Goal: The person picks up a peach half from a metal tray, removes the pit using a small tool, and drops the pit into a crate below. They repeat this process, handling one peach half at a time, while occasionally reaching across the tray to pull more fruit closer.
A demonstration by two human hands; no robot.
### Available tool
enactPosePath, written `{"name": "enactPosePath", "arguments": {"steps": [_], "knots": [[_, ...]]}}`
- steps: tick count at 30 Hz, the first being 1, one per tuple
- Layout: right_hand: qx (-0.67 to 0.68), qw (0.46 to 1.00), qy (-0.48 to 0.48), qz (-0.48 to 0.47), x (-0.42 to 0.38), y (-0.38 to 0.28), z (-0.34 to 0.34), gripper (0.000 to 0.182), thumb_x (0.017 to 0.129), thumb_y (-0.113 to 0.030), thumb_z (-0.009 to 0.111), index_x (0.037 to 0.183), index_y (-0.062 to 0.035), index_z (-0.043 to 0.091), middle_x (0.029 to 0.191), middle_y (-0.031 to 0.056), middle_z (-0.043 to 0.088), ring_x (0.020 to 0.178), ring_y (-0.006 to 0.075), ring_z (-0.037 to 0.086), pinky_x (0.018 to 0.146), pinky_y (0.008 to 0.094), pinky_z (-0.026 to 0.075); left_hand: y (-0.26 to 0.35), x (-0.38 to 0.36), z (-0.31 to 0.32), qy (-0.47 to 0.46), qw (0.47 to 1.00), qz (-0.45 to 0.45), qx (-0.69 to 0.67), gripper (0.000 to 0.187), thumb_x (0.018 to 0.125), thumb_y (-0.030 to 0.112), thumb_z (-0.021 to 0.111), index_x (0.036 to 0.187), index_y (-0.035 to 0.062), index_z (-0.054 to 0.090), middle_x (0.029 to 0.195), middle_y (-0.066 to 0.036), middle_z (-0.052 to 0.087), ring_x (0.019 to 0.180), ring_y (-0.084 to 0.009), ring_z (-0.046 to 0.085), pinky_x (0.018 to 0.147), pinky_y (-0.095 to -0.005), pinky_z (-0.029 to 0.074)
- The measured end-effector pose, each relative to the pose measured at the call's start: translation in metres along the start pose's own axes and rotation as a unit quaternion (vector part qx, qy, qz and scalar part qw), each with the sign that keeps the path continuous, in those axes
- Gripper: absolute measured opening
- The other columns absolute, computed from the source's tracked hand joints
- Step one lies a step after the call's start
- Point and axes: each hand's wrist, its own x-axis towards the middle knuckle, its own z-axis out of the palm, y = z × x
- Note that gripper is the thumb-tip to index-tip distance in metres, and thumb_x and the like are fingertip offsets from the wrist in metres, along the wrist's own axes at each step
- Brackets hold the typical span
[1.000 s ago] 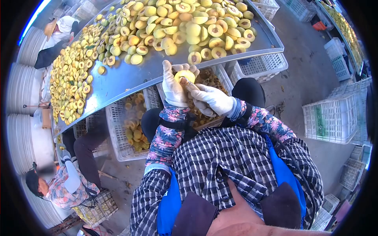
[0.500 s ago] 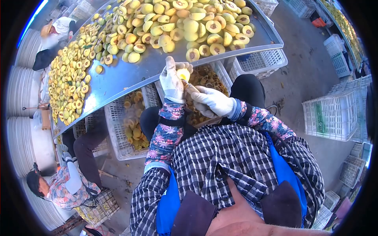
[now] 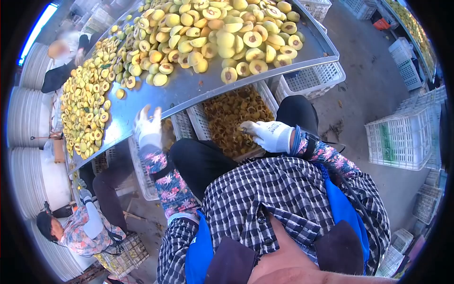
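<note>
My left hand (image 3: 147, 124), gloved, fingers spread and empty, hangs over the crate of halves (image 3: 156, 156) beside the table (image 3: 189, 87) edge. My right hand (image 3: 267, 134) is curled above the crate of pits (image 3: 231, 118); I can't tell what it holds. Crates sit under the table to catch drops.

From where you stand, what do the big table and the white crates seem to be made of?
The table looks like sheet metal, probably stainless steel: grey, smooth, with a dull sheen and a folded edge. The white crates look like moulded plastic: matte, with an even lattice of small openings in the walls. The one under the table edge holds brownish fruit pits.
</note>
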Motion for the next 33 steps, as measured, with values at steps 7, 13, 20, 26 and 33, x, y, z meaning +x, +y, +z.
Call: {"name": "enactPosePath", "arguments": {"steps": [7,13,20,26,33], "knots": [[0.031,0.999,-0.025,0.010,0.013,0.006,0.008,0.052,0.092,-0.014,0.048,0.140,-0.0097,0.030,0.116,0.0227,0.060,0.102,0.0390,0.060,0.088,0.0439,0.048,0.129,0.036,0.084,-0.166,0.900,0.359,-0.184,0.044,0.086,0.021,0.058,0.128,0.0079,0.053,0.132,-0.017,0.051,0.117,-0.0335,0.053,0.100,-0.0387,0.043],[0.060,0.997,0.050,-0.014,-0.001,0.017,0.012,0.051,0.092,-0.016,0.050,0.137,-0.0031,0.031,0.115,0.0230,0.061,0.103,0.0392,0.060,0.088,0.0439,0.048,0.169,0.051,0.122,-0.258,0.924,0.281,-0.040,0.049,0.076,0.028,0.069,0.120,0.0092,0.056,0.126,-0.018,0.051,0.116,-0.0343,0.052,0.099,-0.0403,0.044],[0.123,0.969,0.213,-0.033,-0.001,-0.006,-0.017,0.044,0.091,-0.022,0.056,0.127,-0.0009,0.040,0.098,0.0244,0.064,0.092,0.0402,0.063,0.080,0.0433,0.050,0.130,0.042,0.105,-0.239,0.823,-0.011,-0.515,0.030,0.076,0.018,0.073,0.096,0.0027,0.058,0.093,-0.014,0.065,0.085,-0.0213,0.066,0.069,-0.0349,0.055],[0.087,0.908,0.384,-0.144,0.035,-0.029,-0.034,0.040,0.091,-0.020,0.058,0.124,-0.0027,0.043,0.085,0.0227,0.064,0.080,0.0382,0.065,0.069,0.0421,0.051,0.115,-0.008,0.066,-0.284,0.411,-0.084,-0.862,0.029,0.083,0.012,0.056,0.111,0.0015,0.058,0.101,-0.010,0.064,0.091,-0.0230,0.063,0.083,-0.0405,0.054],[0.002,0.888,0.439,-0.137,0.048,-0.044,-0.038,0.039,0.089,-0.022,0.061,0.118,-0.0002,0.046,0.073,0.0203,0.063,0.066,0.0371,0.064,0.057,0.0423,0.052,0.138,-0.034,0.060,-0.213,0.362,-0.065,-0.905,0.029,0.092,0.023,0.056,0.111,0.0008,0.055,0.105,-0.013,0.062,0.101,-0.0263,0.060,0.090,-0.0387,0.049]]}}
